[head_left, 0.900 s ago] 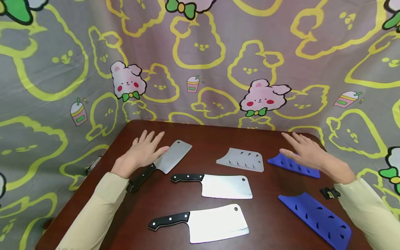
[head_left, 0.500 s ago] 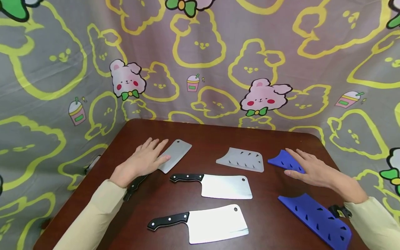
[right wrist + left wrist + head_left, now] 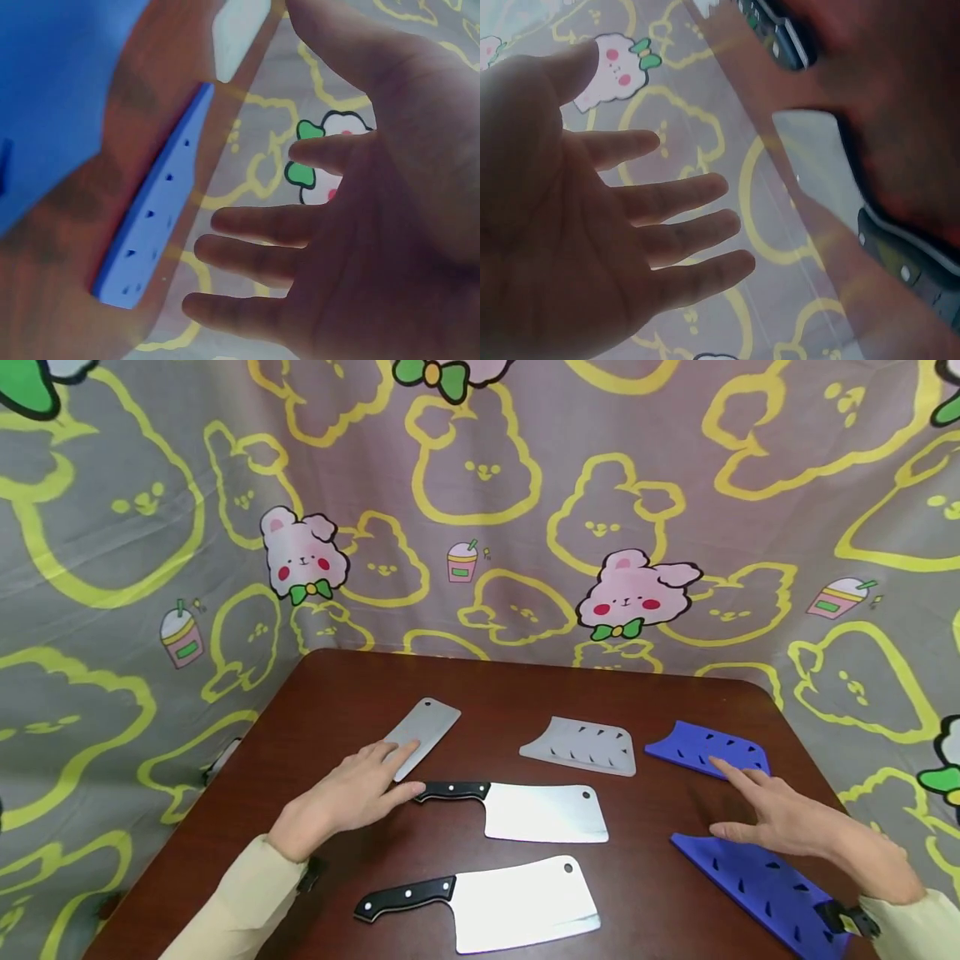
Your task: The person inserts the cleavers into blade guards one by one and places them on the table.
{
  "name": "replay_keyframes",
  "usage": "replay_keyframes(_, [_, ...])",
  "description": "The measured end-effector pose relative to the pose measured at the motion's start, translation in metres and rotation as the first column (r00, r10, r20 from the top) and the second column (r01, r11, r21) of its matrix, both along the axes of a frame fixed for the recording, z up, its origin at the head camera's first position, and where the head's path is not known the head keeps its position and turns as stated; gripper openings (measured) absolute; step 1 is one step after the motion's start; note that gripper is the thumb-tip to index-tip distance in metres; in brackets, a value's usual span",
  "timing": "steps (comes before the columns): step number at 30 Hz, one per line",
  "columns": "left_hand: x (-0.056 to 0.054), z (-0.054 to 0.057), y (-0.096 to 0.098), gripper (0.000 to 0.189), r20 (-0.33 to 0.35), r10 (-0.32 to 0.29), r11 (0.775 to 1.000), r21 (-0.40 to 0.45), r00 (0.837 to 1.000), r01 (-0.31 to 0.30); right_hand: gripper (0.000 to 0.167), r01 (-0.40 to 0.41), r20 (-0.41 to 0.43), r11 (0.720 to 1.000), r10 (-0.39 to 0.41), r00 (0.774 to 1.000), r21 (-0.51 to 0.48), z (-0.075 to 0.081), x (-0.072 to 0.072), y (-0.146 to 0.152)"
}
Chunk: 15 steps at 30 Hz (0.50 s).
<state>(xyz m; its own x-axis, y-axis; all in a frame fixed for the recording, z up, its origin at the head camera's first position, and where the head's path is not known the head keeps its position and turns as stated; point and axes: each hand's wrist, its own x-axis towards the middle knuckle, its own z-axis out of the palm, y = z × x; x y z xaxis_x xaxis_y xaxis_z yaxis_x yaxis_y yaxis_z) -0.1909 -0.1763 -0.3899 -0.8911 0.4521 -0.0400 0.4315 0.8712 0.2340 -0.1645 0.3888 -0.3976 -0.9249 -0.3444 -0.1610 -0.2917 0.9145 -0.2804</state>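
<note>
My left hand (image 3: 352,797) hovers palm down, fingers spread, over the handle of a tilted cleaver (image 3: 427,731); in the head view that handle is hidden. Beside its thumb lies the black handle of a middle cleaver (image 3: 546,812). A third cleaver (image 3: 525,903) rests nearer the front edge. My right hand (image 3: 795,814), fingers extended, is above the near blue blade cover (image 3: 776,881) and partly hides it. Ahead of its fingertips lies the far blue blade cover (image 3: 708,748). Both palms hold nothing in the wrist views, where the left hand (image 3: 570,225) and right hand (image 3: 367,225) show straight fingers.
A grey blade cover (image 3: 579,745) with small triangular holes lies at the back middle of the dark brown table (image 3: 495,693). A patterned curtain (image 3: 480,510) hangs behind the table and along its sides.
Both hands have drawn back toward the front of the table. The left uncovers more of the tilted cleaver's blade; the right has left the far blue cover and now overlaps the near one.
</note>
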Motion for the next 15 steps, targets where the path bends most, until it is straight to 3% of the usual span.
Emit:
replay_keyframes(6, [0.015, -0.006, 0.008, 0.070, 0.031, -0.038, 0.999, 0.018, 0.999, 0.038, 0.104, 0.017, 0.047, 1.000, -0.017, 0.999, 0.012, -0.013, 0.010, 0.003])
replay_keyframes(15, [0.033, -0.016, 0.020, 0.076, 0.159, -0.091, 0.996, 0.027, 0.983, 0.087, 0.107, 0.049, 0.160, 0.992, -0.068, 0.985, 0.119, -0.023, 0.013, 0.008])
